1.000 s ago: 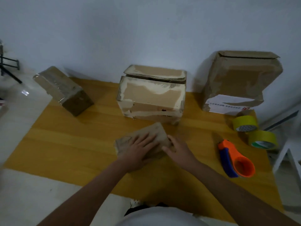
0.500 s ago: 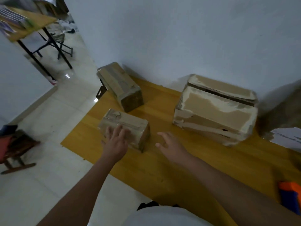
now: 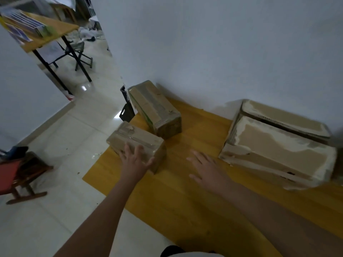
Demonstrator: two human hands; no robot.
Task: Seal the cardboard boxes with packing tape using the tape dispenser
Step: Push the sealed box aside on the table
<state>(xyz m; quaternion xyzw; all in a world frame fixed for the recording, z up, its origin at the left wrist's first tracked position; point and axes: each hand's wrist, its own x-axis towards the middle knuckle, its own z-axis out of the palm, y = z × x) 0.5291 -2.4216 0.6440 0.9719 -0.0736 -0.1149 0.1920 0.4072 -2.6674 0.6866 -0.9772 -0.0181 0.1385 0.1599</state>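
Small taped brown cardboard box point(image 3: 136, 140) at yellow mat's point(image 3: 185, 191) left corner beside longer taped box point(image 3: 155, 108) — apparently sealed; large worn carton point(image 3: 278, 147) untaped; left hand point(image 3: 134, 161) flat on it, right hand point(image 3: 207, 168) open, empty — dispenser unseen.

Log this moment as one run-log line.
left hand: open, fingers on small taped box | right hand: open, holds nothing, above yellow mat | large box: untouched | tape dispenser: out of view

A folding table point(image 3: 46, 37) stands beyond the yellow mat point(image 3: 185, 201); red stool point(image 3: 16, 175) left.
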